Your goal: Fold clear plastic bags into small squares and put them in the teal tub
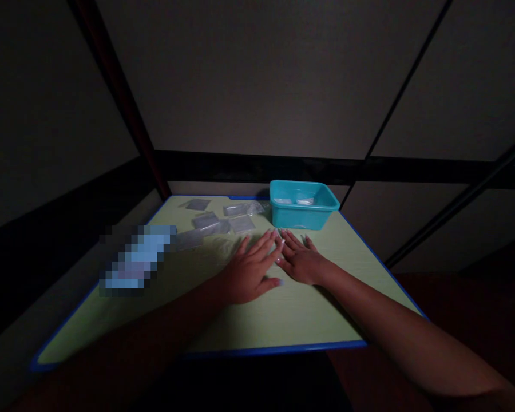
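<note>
My left hand [253, 271] is spread palm down over the middle of the table, fingers apart and holding nothing. Beside it, my right hand [301, 260] lies flat with its fingers stretched toward the bin; the fingertips of both hands nearly meet or overlap. Just beyond them stands a turquoise plastic bin [302, 216] with a few pale, clear-wrapped pieces [305, 201] inside. Left of the bin lie several clear plastic packets, among them a flat square one [242, 224] and a greyish one [198, 204]. A crumpled clear bag [252, 208] rests near the bin's left side.
The pale yellow-green table [283, 326] has a blue edge. At its left side lies a blurred-out bluish rectangular thing [143, 257], too pixelated to name. A panelled wall [257, 86] rises behind the table, and the surroundings are dim.
</note>
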Available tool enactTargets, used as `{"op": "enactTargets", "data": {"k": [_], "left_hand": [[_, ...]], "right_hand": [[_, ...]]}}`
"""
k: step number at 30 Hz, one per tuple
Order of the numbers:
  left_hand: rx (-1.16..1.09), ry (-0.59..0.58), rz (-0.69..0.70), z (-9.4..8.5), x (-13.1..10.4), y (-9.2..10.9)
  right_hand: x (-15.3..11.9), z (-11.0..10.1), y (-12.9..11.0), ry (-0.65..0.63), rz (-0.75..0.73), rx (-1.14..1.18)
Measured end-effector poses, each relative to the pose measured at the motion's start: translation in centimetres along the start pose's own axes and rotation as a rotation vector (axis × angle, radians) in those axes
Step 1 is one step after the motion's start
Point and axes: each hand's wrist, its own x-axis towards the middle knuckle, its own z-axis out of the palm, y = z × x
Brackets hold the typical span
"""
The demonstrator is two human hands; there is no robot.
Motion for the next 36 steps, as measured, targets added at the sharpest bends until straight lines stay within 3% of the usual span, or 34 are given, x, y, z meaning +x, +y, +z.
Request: {"op": "enactTargets", "data": {"k": [3, 10, 19, 29, 32, 36], "left_hand": [[-0.048, -0.051, 0.055, -0.1, 0.1, 0.9], [-0.070, -0.151, -0.131, 1.1, -0.2, 0.5], [0.009, -0.134, -0.318, 1.2, -1.1, -1.2], [0.172, -0.137, -0.614, 1.8, -1.6, -2.1], [0.201, -0.069, -0.580, 1.4, -1.4, -1.9], [0.146, -0.029, -0.424, 0.5, -0.8, -1.7]], "right_hand": [[0.1, 0.4, -0.7, 0.000, -0.035, -0.023], [-0.3, 0.7, -1.1, 0.023, -0.020, -0.047], [-1.0, 0.3, -0.2, -0.023, 0.060, -0.044], [-1.0, 0.4, 0.5, -0.010, 0.024, 0.024], [-0.9, 0.3, 0.6, 0.017, 0.018, 0.000], [-0.9, -0.1, 0.0, 0.209, -0.033, 0.009]]}}
